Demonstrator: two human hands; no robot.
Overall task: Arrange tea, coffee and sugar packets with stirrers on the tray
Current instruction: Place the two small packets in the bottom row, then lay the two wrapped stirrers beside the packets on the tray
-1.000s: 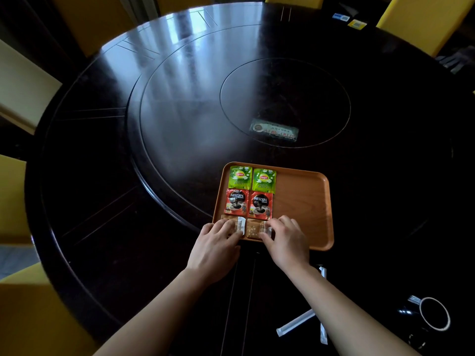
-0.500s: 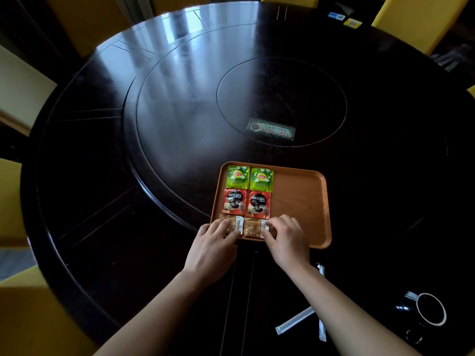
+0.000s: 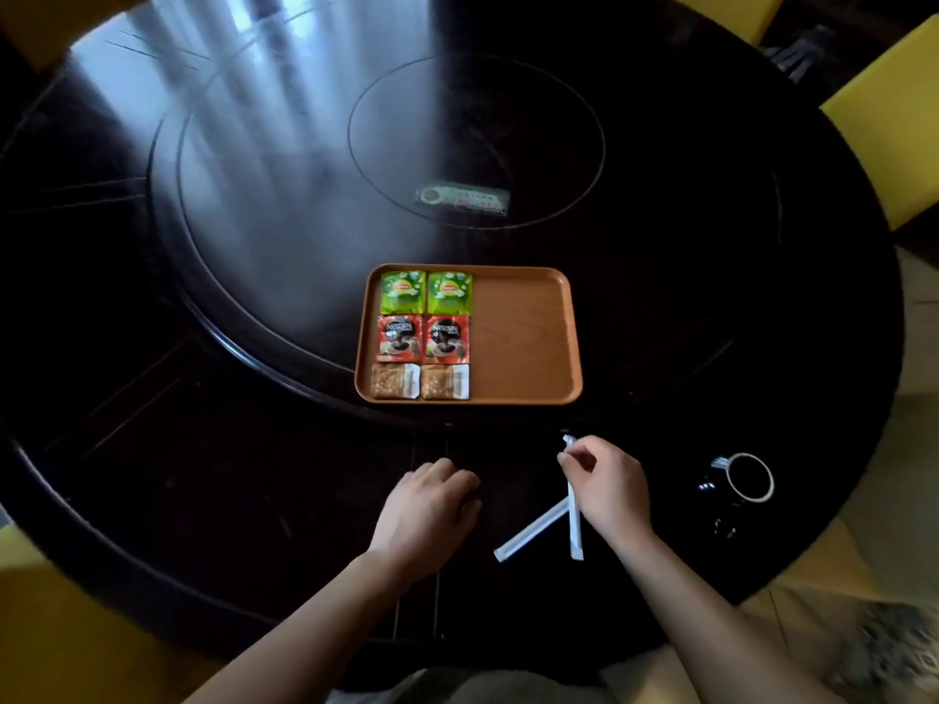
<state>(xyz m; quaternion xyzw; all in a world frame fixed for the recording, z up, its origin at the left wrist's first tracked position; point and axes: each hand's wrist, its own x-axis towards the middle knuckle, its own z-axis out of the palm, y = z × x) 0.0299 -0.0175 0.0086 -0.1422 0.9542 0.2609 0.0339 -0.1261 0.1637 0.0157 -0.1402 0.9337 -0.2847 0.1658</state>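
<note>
White paper wraps the stirrer [image 3: 573, 495] that my right hand [image 3: 607, 487] pinches near its top end between thumb and fingertips, wrist bent, forearm reaching in from the lower right. A second wrapped stirrer [image 3: 531, 536] lies slanted on the dark table [image 3: 203, 475], crossing under the first just below my hand. My left hand [image 3: 429, 510] rests palm down on the table, fingers loosely curled, holding nothing, well apart from the right. Ahead of both hands, near the table's front edge, sits the orange tray [image 3: 523, 337]. Its left half is filled in three rows of two: green tea packets [image 3: 426, 293] at the far rim, red coffee packets [image 3: 423, 338] in the middle, brown sugar packets [image 3: 419, 381] against the near rim. Its right half is bare wood, open room. To the right of my right hand stands a dark cup [image 3: 747, 477] with a white rim, near the table's edge. Yellow chairs [image 3: 884, 139] ring the table.
</note>
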